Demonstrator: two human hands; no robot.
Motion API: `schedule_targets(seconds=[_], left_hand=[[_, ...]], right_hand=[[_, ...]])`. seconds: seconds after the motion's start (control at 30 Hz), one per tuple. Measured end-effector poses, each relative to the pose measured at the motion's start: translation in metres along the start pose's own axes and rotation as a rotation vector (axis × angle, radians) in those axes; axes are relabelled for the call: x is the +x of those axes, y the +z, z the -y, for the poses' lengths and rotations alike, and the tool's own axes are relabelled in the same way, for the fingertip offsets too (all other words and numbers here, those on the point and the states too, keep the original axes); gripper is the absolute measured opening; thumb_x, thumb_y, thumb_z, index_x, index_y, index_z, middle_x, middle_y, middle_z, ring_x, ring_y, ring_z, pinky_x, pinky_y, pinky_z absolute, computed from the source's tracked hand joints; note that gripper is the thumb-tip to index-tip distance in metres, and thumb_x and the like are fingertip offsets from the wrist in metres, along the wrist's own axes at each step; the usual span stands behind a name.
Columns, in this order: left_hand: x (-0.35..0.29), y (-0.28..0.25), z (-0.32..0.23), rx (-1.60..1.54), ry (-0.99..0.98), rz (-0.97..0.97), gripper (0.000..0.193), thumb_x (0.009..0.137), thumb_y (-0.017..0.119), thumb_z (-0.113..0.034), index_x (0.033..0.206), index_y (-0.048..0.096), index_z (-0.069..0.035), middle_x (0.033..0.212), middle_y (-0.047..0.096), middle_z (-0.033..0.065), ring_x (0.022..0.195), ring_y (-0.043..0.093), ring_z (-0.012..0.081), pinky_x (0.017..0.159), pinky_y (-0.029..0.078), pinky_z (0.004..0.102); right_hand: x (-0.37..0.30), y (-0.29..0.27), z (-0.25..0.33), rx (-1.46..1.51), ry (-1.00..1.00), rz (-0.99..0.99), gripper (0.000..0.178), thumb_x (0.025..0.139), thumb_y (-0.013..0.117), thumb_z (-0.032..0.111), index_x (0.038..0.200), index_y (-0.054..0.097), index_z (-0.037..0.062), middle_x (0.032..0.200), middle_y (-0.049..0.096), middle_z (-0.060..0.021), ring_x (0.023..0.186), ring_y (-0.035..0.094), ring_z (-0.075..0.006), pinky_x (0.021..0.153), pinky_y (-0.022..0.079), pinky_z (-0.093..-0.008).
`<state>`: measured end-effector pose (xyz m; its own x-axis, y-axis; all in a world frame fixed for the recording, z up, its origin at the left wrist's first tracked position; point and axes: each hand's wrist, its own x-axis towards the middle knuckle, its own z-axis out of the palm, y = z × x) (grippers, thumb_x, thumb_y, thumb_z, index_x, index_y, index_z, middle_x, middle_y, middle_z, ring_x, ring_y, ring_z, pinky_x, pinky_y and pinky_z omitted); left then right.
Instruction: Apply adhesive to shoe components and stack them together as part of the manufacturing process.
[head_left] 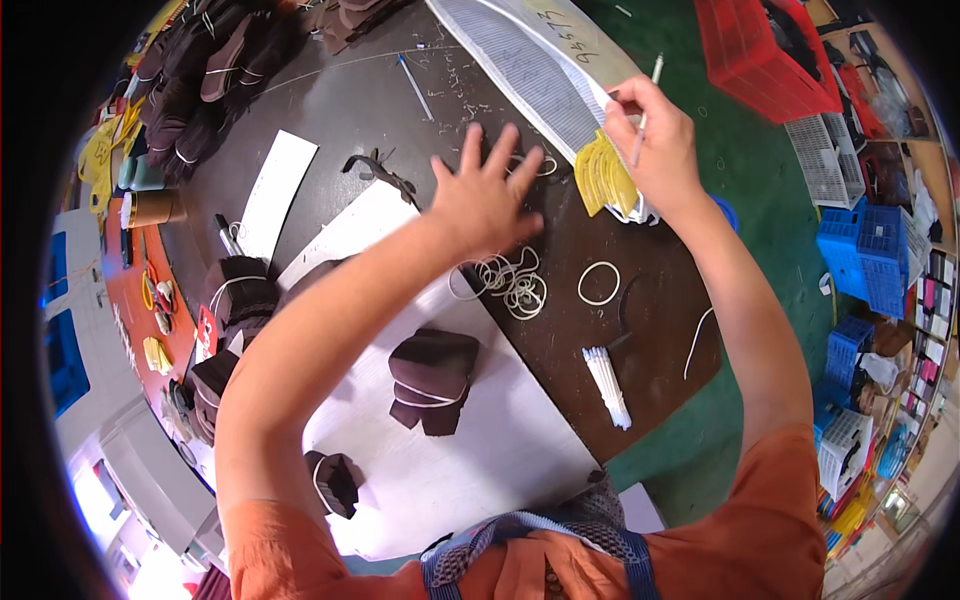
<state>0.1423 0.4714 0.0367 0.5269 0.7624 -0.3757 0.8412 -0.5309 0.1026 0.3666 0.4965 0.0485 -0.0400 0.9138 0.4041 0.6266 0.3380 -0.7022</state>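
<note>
My left hand (485, 195) reaches over the dark tabletop with its fingers spread, holding nothing. A loose rubber band partly shows beside its fingertips. My right hand (655, 145) is closed around a thin white pen (657, 70) that sticks up past the fingers. Its thumb and fingertips are at the white edge of a long striped sack (530, 70); whether they pinch it I cannot tell. Just below that hand, a stack of yellow cut pieces (603, 175) lies at the sack's end. Near my left wrist is a tangle of pale rubber bands (520, 285).
Banded dark fabric bundles (433, 375) lie on a white board (500, 440), with more piled far left (200, 80). Right of the board are a single rubber band (599, 284) and a bundle of white sticks (607, 390). A red crate (765, 60) and blue crates (865, 255) stand beyond the table.
</note>
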Motion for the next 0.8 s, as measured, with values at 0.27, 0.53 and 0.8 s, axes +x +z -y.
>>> schedule_targets(seconds=[0.27,0.53,0.8], left_hand=[[-0.120,0.019,-0.060,-0.360,0.398,0.296,0.075,0.097,0.070,-0.041,0.157,0.044,-0.006,0.164,0.037,0.0228,0.155,0.030,0.0422,0.126,0.032,0.0498],[-0.193,-0.009,-0.034,-0.663,0.248,-0.109,0.043,0.087,0.077,-0.012,0.129,0.068,-0.010,0.127,0.070,0.0092,0.116,0.067,0.0325,0.097,0.055,0.0437],[-0.346,0.013,-0.072,-0.554,0.310,-0.633,0.040,0.075,0.078,-0.008,0.115,0.074,-0.007,0.103,0.072,0.0079,0.094,0.072,0.0254,0.078,0.057,0.0373]], right_hand=[[-0.057,0.036,0.016,-0.147,-0.106,0.206,0.015,0.093,0.069,0.007,0.106,0.065,0.0056,0.091,0.070,-0.0129,0.082,0.071,-0.0344,0.071,0.055,-0.0430],[-0.110,0.051,0.044,-0.237,-0.147,0.284,0.018,0.088,0.076,0.009,0.103,0.065,0.0107,0.093,0.070,-0.0053,0.084,0.069,-0.0294,0.069,0.055,-0.0418],[-0.128,0.041,0.066,-0.008,-0.105,0.085,0.015,0.093,0.073,0.007,0.108,0.069,0.0072,0.108,0.074,-0.0090,0.092,0.068,-0.0291,0.080,0.055,-0.0384]])
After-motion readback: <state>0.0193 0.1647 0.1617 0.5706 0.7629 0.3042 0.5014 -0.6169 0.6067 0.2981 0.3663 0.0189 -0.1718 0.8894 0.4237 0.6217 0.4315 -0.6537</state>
